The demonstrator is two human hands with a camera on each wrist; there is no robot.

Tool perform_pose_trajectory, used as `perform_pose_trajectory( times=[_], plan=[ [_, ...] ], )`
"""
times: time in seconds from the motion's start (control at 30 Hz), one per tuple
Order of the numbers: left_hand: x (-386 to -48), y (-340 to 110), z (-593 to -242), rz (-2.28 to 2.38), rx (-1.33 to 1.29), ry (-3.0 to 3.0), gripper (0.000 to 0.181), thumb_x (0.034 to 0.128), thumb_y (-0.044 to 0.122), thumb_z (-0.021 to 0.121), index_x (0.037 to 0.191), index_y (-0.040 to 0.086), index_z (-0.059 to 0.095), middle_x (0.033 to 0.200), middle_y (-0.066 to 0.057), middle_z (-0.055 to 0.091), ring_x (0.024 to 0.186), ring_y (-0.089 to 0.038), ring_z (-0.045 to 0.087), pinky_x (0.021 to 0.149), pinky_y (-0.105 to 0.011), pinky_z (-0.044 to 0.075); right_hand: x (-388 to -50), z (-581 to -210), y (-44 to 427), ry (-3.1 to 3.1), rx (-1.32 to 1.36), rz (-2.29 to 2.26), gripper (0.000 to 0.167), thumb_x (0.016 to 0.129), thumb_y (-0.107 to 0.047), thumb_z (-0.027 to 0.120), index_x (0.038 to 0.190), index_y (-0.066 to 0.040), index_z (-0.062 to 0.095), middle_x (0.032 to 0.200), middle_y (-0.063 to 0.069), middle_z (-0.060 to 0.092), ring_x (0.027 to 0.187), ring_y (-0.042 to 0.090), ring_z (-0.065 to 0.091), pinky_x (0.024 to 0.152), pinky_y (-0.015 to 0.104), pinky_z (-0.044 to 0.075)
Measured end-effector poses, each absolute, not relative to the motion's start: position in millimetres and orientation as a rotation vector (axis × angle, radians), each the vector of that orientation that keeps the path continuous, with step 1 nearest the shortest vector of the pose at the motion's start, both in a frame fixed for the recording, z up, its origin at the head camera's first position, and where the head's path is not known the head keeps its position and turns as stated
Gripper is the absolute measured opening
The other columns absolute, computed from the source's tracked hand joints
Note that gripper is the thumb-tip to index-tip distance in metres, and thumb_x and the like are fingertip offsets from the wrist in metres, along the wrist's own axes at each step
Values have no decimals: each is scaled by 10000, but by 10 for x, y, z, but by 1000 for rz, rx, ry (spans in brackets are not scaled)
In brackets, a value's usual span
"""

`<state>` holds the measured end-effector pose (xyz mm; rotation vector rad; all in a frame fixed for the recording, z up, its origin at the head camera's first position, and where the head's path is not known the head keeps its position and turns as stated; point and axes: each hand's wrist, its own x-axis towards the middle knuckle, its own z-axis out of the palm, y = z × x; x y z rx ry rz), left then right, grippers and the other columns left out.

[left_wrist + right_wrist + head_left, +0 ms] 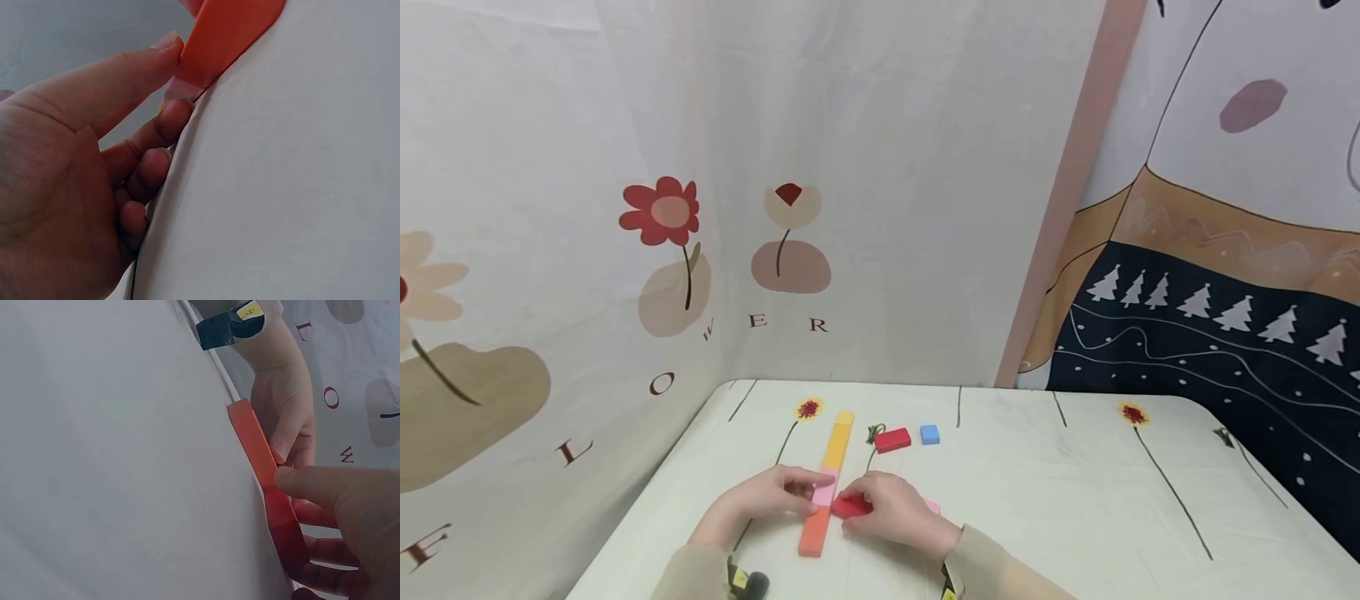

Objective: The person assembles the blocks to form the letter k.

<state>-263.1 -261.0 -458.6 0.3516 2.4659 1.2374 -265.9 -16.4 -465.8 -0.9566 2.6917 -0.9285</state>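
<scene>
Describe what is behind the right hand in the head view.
What looks like a pink block peeks out past the right hand. The hand covers the rest, so its full shape, and anything else there, cannot be seen.

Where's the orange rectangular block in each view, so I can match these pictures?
Head: orange rectangular block, bottom, left of centre.
Left wrist: orange block, top, right of centre.
Right wrist: orange block, right of centre.
Shared landmark: bare left hand, beside it in every view.
</scene>
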Motion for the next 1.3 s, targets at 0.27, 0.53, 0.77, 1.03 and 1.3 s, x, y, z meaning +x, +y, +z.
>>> perform_pose_trajectory(
  times=[0.27,0.53,0.77,1.03,1.3],
  plan=[
    [-2617,-2617,-4635,1265,356,2426,447,826,222,768,1262,237,670,926,-21,568,957,-210,475,816,-435,367,-2677,-4597,-73,2572,-1001,-999,299,811,-261,796,1095,-197,733,872,-144,605,760,33,516,694,227,447],
    [-2612,-2626,-4641,1236,370,2456,443,825,221,766,1258,230,672,922,-19,560,949,-212,470,798,-417,367,-2799,-4456,77,2566,-989,-985,320,833,-250,763,1137,-159,717,948,-109,646,697,63,537,650,248,458],
    [-2614,-2615,-4636,1247,368,2448,452,827,210,767,1267,213,666,913,-23,557,936,-206,474,786,-396,379,-2953,-4346,260,2648,-1076,-867,327,844,-259,758,1146,-145,711,1017,-68,679,786,49,549,687,239,466],
    [-2629,-2628,-4634,1254,349,2457,455,816,208,775,1259,224,672,906,-28,553,925,-207,470,767,-377,378,-3083,-4278,403,2700,-1121,-855,313,856,-223,749,1142,-105,707,1014,-3,685,794,82,556,684,237,460],
    [-2638,-2619,-4620,1259,301,2457,463,820,195,773,1269,216,665,908,-36,548,926,-209,473,756,-380,390,-3312,-4299,453,2683,-1241,-852,287,870,-185,736,1153,-143,713,1085,-47,685,925,163,608,777,262,469]
  ],
)
